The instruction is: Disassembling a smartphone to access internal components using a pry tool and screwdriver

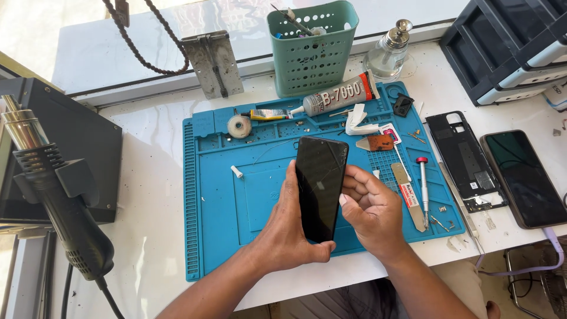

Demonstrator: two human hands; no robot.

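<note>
I hold a black smartphone (320, 188) upright over the blue repair mat (218, 207), its dark cracked screen facing me. My left hand (287, 231) grips its left edge and bottom corner. On the other side, my right hand (370, 211) curls against the phone's right edge, fingertips touching the side. A screwdriver with a red cap (423, 183) and a flat metal pry tool (409, 195) lie on the mat just right of my right hand.
A glue tube (336, 95), tape roll (239, 126) and green perforated tool basket (312, 50) sit at the mat's far side. A black back cover (465, 159) and a second phone (524, 178) lie right. A hot-air gun (56, 195) stands left.
</note>
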